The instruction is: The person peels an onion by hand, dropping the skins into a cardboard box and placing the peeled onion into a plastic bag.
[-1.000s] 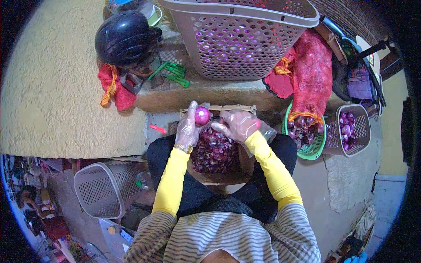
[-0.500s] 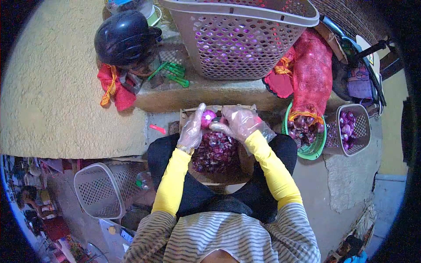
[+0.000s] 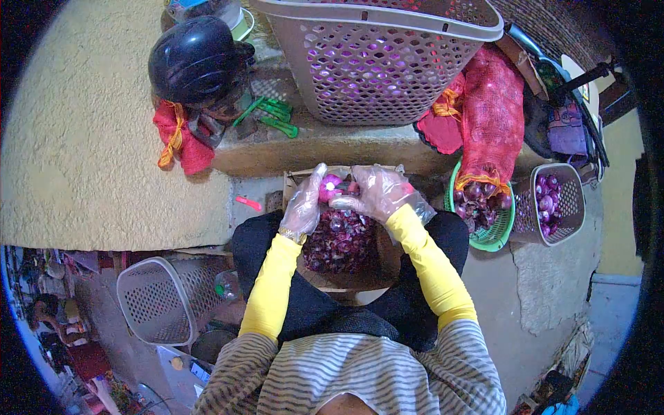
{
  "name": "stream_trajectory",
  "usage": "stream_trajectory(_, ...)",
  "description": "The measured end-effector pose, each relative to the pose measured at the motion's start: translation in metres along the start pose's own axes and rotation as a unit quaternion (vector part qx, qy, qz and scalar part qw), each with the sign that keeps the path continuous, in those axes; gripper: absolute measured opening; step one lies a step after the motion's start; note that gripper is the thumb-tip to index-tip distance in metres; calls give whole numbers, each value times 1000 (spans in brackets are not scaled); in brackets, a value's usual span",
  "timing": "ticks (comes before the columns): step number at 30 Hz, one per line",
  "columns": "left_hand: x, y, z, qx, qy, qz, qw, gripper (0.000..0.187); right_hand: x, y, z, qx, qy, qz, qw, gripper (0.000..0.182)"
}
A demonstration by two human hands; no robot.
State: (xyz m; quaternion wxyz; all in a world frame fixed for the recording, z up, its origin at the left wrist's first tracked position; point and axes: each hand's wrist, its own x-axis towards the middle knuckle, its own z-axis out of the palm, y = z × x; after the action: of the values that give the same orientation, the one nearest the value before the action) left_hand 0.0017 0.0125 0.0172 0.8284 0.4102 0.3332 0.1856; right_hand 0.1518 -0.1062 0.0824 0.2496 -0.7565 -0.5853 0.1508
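A purple-red onion [image 3: 330, 187] sits in my gloved left hand [image 3: 303, 205], pinched between thumb and fingers. Close beside it is my right hand [image 3: 377, 194], also in a clear plastic glove, its fingers curled and the thumb pointing at the onion. A bit of red shows at the right hand's palm, but what it grips is mostly hidden. Both hands are above a cardboard box [image 3: 387, 266] between my knees. Inside the box lies a heap of purple onion skins [image 3: 339, 242].
Right of my knee are a green basket [image 3: 494, 238] holding onions under a red mesh sack [image 3: 492, 111], and a grey basket [image 3: 577, 211] of peeled onions. Ahead, a tall perforated basket [image 3: 387, 114] stands on the ledge near a dark helmet [image 3: 194, 61]. Another grey basket [image 3: 155, 301] lies at left.
Very little differs. The onion has turned slightly in my left hand, and my right hand has shifted a touch toward it.
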Motion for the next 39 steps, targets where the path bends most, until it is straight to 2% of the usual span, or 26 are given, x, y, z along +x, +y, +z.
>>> stream_trajectory(12, -7, 6, 6, -11, -10, -12, 1000, 48, -1, 3, 2, 35, 6, -50, 998, 61)
stream_trajectory(13, -6, 5, 5, -5, -5, -11, 1000, 48, 0, 7, 7, 35, 6, -50, 998, 61)
stream_trajectory(15, -9, 7, 7, 13, -6, -3, 1000, 48, 2, 13, 13, -33, -74, 6, 997, 60)
stream_trajectory(20, -14, 12, 11, 21, -6, 1, 1000, 49, 0, 17, 19, -3, -58, -8, 998, 63)
stream_trajectory(23, -23, 17, 15, 98, -20, 34, 994, 50, 2, 21, 24, -14, -64, -11, 998, 63)
stream_trajectory(25, -33, 20, 22, 196, -23, 171, 965, 50, 2, 21, 24, -15, -71, -9, 997, 63)
stream_trajectory(26, -29, 18, 20, 196, -23, 171, 965, 50, 2, 21, 24, -16, -84, -7, 996, 62)
stream_trajectory(28, -18, 18, 17, 38, -2, 25, 999, 51, 2, 19, 22, -17, -96, -4, 995, 61)
stream_trajectory(29, -19, 15, 15, 38, -2, 25, 999, 51, 2, 17, 20, -28, -96, -13, 995, 61)
stream_trajectory(31, -27, 20, 21, 122, 3, 111, 986, 52, 2, 17, 19, -39, -97, -22, 994, 61)
stream_trajectory(32, -26, 21, 22, 122, 3, 111, 986, 52, 2, 18, 20, -37, -95, -28, 994, 62)
stream_trajectory(34, -23, 23, 23, 29, 19, 14, 999, 52, 1, 18, 19, -34, -94, -35, 994, 62)
stream_trajectory(37, -10, 12, 11, -13, -10, 16, 1000, 53, 0, 15, 14, -49, -88, -36, 994, 62)
stream_trajectory(39, -9, 8, 10, -23, -9, 17, 1000, 54, 1, 14, 11, -68, -118, -36, 990, 61)
